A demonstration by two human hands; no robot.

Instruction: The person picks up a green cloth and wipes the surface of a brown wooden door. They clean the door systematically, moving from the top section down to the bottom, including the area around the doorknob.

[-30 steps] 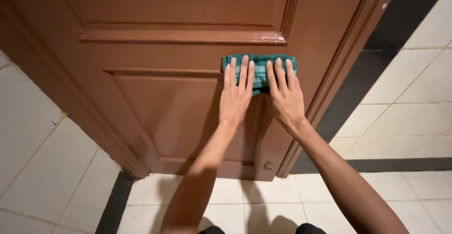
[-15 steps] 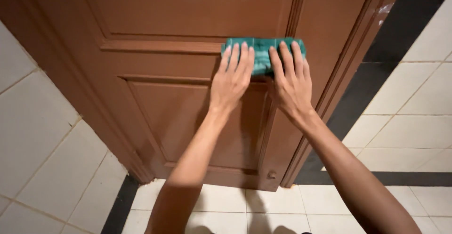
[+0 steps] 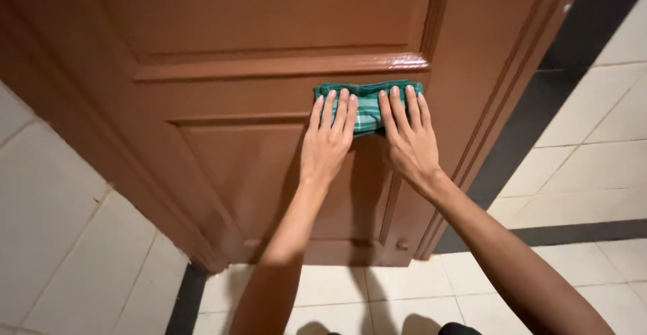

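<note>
I see the folded green checked cloth pressed flat on the brown panelled door, on its middle rail just under the glossy moulding. My left hand and right hand lie side by side, fingers spread, palms down — no pinch. With uneven pressure, the cloth could bunch or slip off onto the white floor tiles.

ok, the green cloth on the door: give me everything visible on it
The green cloth is folded into a flat, wide pad, teal with paler check stripes, soft woven fabric by the look. It lies pressed flat against the brown wooden door, on the rail just under a glossy moulding and above the lower panel. The left hand and right hand lie on it side by side, fingers spread and covering its lower part; only its top edge and middle strip show.
</note>
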